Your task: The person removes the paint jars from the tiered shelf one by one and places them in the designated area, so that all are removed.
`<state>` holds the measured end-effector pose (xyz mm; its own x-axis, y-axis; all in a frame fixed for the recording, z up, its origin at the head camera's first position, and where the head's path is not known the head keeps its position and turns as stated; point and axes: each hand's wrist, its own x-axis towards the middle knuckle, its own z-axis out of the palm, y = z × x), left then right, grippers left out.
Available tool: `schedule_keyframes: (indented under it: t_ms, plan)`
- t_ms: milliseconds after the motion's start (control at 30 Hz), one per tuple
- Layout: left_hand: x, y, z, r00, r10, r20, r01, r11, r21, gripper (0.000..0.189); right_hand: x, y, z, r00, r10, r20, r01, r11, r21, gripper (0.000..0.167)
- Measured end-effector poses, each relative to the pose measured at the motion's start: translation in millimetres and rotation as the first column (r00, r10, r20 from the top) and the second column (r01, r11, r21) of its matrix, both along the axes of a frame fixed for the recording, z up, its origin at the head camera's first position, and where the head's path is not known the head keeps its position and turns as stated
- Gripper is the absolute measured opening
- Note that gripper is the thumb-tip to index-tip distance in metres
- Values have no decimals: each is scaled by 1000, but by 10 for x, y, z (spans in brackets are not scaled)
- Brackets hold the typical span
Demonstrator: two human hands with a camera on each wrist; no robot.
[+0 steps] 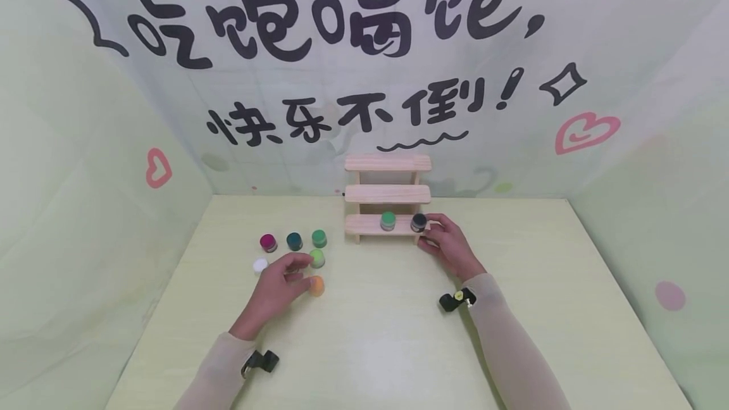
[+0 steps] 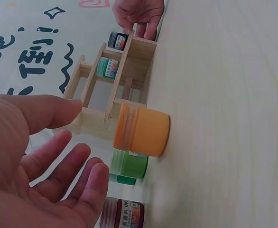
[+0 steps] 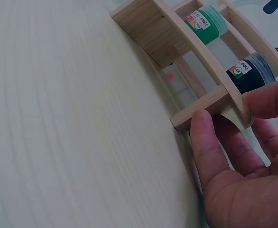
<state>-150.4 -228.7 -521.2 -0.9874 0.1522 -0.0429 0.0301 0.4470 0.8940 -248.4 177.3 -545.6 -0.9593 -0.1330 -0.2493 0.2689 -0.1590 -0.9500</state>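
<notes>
My left hand [image 1: 278, 286] hovers over the paint jars with its thumb and fingers apart. Nearest to it are an orange paint jar [image 2: 146, 130] and a light green paint jar [image 2: 129, 164]; a visible gap separates them from the fingers in the left wrist view. At the right end of a small three-tier wooden stand [image 1: 387, 193], my right hand [image 1: 452, 248] holds the end of the lowest shelf. Its digits touch the plank and leg, close beside a black-looking paint jar [image 3: 250, 73]. A green paint jar [image 3: 205, 23] stands on the same shelf.
Left on the table [image 1: 370, 334] stand a magenta jar [image 1: 268, 243], a dark teal jar [image 1: 294, 241] and another green jar [image 1: 319, 238]. A white-lidded jar [image 1: 260, 265] is beside my left hand. Behind the stand hangs a printed cloth backdrop [image 1: 319, 74].
</notes>
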Motion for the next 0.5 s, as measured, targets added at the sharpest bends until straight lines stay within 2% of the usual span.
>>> schedule_keyframes:
  t_ms: [233, 500]
  plan:
    - [-105, 65, 118, 1000, -10, -25, 11, 1000, 29, 42, -6, 3, 8, 1000, 1, -8, -1, 1000, -11, 31]
    - [-210, 191, 236, 1000, -16, 17, 15, 997, 69, 46, 4, 1, -10, 1000, -10, -2, 10, 1000, -11, 32]
